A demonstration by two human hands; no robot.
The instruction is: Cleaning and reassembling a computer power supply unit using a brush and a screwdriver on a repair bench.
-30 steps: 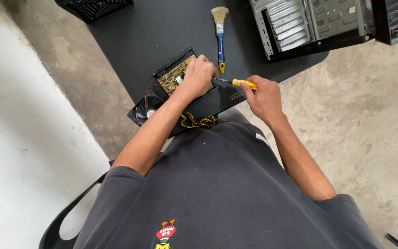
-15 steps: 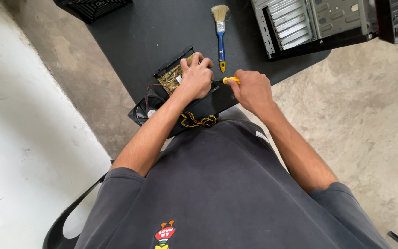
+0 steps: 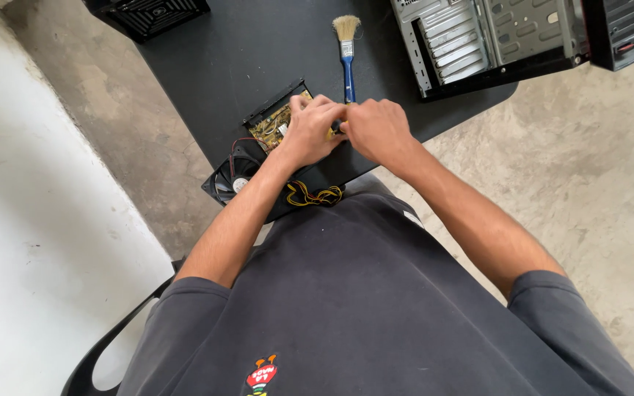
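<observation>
— Two big things frame your work: the black table (image 3: 207,66) and, at its far right, the opened computer case (image 3: 478,40). What sits between?

— Your opened power supply unit (image 3: 273,128) lies near the table's front edge, its circuit board exposed, its fan (image 3: 230,178) flopped off to the left on its wires, and a yellow-and-black cable bundle (image 3: 313,195) hanging over the edge toward you.

— And your hands?

— Your left hand (image 3: 310,130) presses down on the unit, fingers curled over the board. Your right hand (image 3: 377,128) touches the left and is closed on a yellow-handled tool (image 3: 334,130), probably a screwdriver; only a sliver shows. A blue-handled paintbrush (image 3: 347,55) lies just beyond your knuckles.

— How will the unit handle?

— I judge it stiff and fairly heavy in its metal shell, but fragile on the board. Hold it by the casing's edges, not the components or wires; the loose fan will drag if you lift.
</observation>
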